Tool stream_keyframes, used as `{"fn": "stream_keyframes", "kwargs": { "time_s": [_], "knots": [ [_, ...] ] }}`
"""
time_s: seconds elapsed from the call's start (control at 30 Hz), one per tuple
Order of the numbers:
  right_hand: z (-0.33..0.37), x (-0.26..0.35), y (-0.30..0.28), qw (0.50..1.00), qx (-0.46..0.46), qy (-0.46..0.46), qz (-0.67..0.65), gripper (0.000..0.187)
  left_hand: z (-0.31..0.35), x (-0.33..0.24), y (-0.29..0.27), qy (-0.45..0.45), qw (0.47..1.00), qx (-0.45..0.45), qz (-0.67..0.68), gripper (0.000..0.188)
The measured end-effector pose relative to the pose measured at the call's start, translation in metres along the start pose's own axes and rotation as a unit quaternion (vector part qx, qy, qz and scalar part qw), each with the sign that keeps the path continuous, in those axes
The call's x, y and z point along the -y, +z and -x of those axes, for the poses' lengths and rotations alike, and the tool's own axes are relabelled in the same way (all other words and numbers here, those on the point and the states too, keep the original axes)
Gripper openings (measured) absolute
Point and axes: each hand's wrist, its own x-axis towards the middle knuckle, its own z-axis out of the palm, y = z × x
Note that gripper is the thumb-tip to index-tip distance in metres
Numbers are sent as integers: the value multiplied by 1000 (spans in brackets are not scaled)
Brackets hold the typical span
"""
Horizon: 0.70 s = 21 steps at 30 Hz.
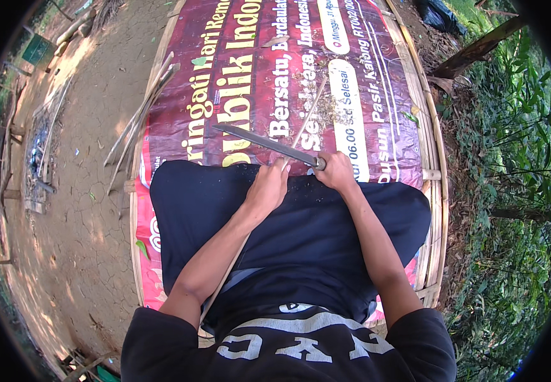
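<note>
Dirt ground (91, 210) on the far left, then some loose sticks (138, 118). Next is the knife (256, 139), tip pointing left over the banner (180, 121). Left grip (270, 184) is curled snugly round a thin stick (309, 116) that pokes out both ways, blade crossing it just past the fingers. Right grip (337, 170) is wrapped tight on the knife's handle.

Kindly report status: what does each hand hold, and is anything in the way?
Right hand gripping long knife; left hand holding thin stick. Knife crossing stick in view. Loose debris on red banner, apparently not obstructing.
</note>
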Motion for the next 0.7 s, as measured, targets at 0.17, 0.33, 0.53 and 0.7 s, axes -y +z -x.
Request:
{"fn": "stream_keyframes", "kwargs": {
  "time_s": [0.17,0.33,0.53,0.7],
  "knots": [
    [-11,-36,-5,987,-94,133,7,30,8,-4,-6,-38,999,31,-6,19],
    [-4,-32,-14,994,-49,93,1,26,5,-7,-3,-22,1000,-4,2,13],
    [1,-21,-6,997,-50,57,0,22,3,0,-5,-59,996,35,50,22],
    [-15,-60,-16,984,-82,155,-5,28,13,-12,-5,-28,998,56,-3,17]
  ]
}}
